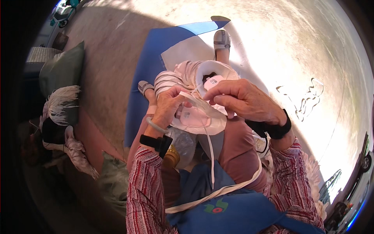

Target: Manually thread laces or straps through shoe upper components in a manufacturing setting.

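Two pale pink, ribbed boot-like shoes with white linings lie over my lap: a near boot (218,125) and a far boot (228,70). Pink label-marked inner pieces show in their openings. My left hand (168,105) is closed on the upper edge of the near boot. A white cord (210,156) hangs from that boot toward my apron. Over the openings, my right hand (249,99) has its fingers bent and drawn together close to the near boot's edge. What its fingertips hold, if anything, is hidden.
A blue apron (241,210) covers my lap, crossed by a twisted pale strap (222,189). Beyond my knees lies a blue sheet (150,46). Green sacks (64,70) and a bundle of white fringe (64,101) are at left. Dark loose strips (307,99) lie on the floor at right.
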A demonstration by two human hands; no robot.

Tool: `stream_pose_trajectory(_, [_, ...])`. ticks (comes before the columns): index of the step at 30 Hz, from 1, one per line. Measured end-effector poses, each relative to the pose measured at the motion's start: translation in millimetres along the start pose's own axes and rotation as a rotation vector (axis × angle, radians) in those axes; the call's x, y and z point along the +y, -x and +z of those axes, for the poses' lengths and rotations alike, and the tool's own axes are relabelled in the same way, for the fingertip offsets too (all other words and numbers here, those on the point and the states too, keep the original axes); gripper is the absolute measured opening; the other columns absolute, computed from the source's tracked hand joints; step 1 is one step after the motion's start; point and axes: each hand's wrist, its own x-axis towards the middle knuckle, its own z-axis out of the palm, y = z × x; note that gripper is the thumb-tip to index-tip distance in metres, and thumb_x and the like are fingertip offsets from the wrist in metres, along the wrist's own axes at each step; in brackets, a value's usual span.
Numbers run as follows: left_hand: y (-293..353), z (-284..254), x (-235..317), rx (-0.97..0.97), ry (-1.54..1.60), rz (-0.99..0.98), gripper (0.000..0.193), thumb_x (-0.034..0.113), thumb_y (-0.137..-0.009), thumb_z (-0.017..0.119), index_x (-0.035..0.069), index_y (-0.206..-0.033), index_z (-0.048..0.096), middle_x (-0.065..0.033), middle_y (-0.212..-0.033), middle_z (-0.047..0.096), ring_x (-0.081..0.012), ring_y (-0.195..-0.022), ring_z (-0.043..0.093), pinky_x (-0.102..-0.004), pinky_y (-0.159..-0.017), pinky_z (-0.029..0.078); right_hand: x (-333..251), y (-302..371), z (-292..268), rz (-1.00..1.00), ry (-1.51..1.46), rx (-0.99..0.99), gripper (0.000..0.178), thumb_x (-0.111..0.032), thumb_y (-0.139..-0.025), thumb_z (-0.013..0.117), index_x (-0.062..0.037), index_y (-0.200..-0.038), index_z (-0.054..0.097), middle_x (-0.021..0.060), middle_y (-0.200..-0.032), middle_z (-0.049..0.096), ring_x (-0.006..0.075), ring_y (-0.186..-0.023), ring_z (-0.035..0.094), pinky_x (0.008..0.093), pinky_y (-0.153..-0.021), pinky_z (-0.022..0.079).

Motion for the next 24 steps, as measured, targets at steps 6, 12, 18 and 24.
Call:
stream_pose_trajectory(6, [-2, 7, 3, -0.073, -0.053, 0.027, 0.013, 0.011, -0.089, 0.064, 0.000, -0.093, 0.060, -0.0069, -0.076, 0.063, -0.0132, -0.064, 0.063, -0.0234, -0.056, 0.051, 89, -85, 30, -0.331, 0.148, 0.444, 0.029, -0.007, -0.088, 0.046, 0.0028, -0.106, 0.065, 0.0113, -0.083, 0.066, 0.0135, -0.065, 0.059, 0.0273, -0.060, 0.048])
stream_pose_trajectory(12, [-1, 2, -1, -0.035, -0.082, 0.134, 0.012, 0.007, -0.087, 0.066, 0.001, -0.091, 0.057, -0.0070, -0.077, 0.064, -0.0125, -0.065, 0.064, -0.0235, -0.056, 0.053, 95, -97, 40, -0.117, 0.210, 0.181, 0.022, -0.014, -0.082, 0.057, 0.0006, -0.092, 0.069, 0.0094, -0.066, 0.064, 0.0148, -0.059, 0.060, 0.0303, -0.058, 0.048])
stream_pose_trajectory(18, [-1, 12, 3, 0.115, -0.333, 0.280, 0.017, 0.009, -0.085, 0.066, 0.001, -0.097, 0.056, -0.0055, -0.078, 0.065, -0.0131, -0.065, 0.066, -0.0230, -0.052, 0.053, 104, -100, 40, -0.029, 0.106, 0.170, 0.018, -0.014, -0.083, 0.057, 0.0001, -0.084, 0.069, 0.0023, -0.065, 0.062, 0.0106, -0.058, 0.059, 0.0252, -0.056, 0.047])
stream_pose_trajectory(24, [3, 24, 6, 0.274, -0.751, 0.488, 0.013, 0.005, -0.087, 0.061, 0.000, -0.095, 0.053, -0.0102, -0.070, 0.063, -0.0189, -0.058, 0.067, -0.0292, -0.050, 0.052, 99, -94, 42, 0.018, 0.010, 0.203, 0.024, -0.018, -0.079, 0.054, 0.0013, -0.085, 0.068, 0.0100, -0.062, 0.061, 0.0175, -0.053, 0.061, 0.0325, -0.058, 0.050])
